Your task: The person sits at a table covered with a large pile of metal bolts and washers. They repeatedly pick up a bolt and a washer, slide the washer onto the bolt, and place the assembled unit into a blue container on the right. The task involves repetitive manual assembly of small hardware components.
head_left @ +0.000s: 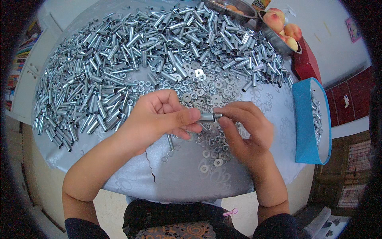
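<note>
Over the near middle of the table, my left hand [157,119] is closed round a short shiny metal sleeve [206,117], thumb on top. A thinner metal piece, like a bolt end [218,115], sticks out of the sleeve's right end. My right hand [250,129] pinches this end between thumb and forefinger; whether a nut or washer is there is hidden. Beneath and between the hands lie loose washers [218,162] and nuts. Beyond them spreads a large heap of metal sleeves [171,36] with bolts among them.
A blue fabric box [304,123] containing metal parts stands at the table's right edge. Metal bowls, one with peaches [274,20], sit at the far right beside a red object [306,59]. The silvery patterned tablecloth [179,183] covers the rounded table.
</note>
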### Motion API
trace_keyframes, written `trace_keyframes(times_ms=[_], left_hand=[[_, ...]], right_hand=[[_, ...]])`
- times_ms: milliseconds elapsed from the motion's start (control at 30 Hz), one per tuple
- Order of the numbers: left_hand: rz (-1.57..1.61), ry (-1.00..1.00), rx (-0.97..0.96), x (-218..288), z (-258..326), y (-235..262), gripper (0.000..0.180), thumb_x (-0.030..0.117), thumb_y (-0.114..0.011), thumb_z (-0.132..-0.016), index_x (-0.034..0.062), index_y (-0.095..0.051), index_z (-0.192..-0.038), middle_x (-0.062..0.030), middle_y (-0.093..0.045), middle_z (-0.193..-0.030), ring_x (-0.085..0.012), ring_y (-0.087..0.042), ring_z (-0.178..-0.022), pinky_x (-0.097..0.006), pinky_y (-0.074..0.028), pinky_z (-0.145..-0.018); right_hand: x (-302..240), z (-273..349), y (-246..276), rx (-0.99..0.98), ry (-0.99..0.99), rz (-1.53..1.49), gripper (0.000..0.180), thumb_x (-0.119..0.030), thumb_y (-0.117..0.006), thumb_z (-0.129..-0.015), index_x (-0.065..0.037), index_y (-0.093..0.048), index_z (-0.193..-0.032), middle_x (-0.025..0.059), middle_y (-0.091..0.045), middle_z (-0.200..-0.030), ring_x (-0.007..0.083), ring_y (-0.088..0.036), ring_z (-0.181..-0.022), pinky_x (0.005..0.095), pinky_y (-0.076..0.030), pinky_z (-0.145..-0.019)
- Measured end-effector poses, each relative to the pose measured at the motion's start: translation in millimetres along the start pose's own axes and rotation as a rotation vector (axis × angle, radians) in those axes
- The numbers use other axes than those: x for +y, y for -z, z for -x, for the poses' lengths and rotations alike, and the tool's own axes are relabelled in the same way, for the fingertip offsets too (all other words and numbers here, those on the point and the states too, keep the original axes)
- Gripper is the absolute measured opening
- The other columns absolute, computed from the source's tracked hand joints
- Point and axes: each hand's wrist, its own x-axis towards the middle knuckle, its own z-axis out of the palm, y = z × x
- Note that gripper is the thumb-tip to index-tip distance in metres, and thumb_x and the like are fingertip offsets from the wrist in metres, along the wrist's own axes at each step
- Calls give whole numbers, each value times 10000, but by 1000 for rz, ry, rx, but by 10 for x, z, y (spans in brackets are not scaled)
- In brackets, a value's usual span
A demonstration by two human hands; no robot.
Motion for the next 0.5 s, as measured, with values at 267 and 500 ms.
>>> trace_keyframes(times_ms=[267,500], left_hand=[[-79,2,58,-5,10,-10,234,151,-653,-775,41,-458,-704,-109,-610,-662,-178,-631,-587,-246,-507,-468],[-126,-1,36,25,39,-56,254,233,-595,-822,27,-474,-736,-64,-554,-553,-132,-547,-415,-214,-405,-354]], right_hand=[[-19,-19,33,-113,22,-6,155,-46,-654,-667,-46,-588,-807,113,-587,-763,263,-582,-670,332,-477,-583],[-3,-7,16,-249,25,-105,124,-68,-635,-666,-37,-559,-758,105,-553,-700,271,-558,-616,355,-449,-530]])
